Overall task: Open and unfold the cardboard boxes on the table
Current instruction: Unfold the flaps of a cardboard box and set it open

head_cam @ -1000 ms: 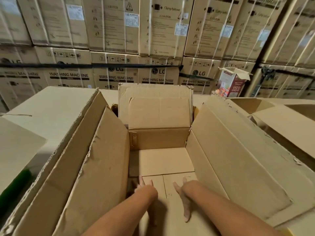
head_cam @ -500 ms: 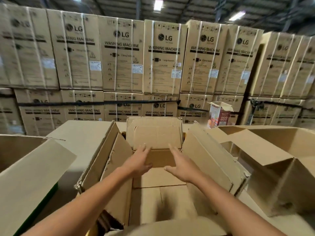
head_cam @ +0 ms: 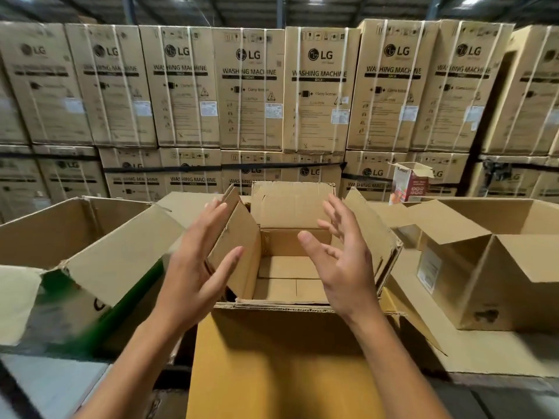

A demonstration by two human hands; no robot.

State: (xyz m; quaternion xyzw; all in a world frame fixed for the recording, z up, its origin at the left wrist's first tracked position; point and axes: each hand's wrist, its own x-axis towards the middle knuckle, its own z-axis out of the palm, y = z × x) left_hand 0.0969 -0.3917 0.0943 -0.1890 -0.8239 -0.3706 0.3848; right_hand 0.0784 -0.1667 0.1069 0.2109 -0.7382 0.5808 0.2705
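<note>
My left grip and right grip are spread wide, empty, over the open box. It sits on the desk between 2 others: left box, right box.

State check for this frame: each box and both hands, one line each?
Middle box: open, side flaps raised, empty.
Left box: open, flap out.
Right box: open, flaps spread.
Small printed carton: top flaps open.
Washing machine cartons: strapped shut, stacked.
Left hand: open, holding nothing.
Right hand: open, holding nothing.

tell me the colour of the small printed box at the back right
The small printed box is dark red and white, seen best in the head view.
</note>
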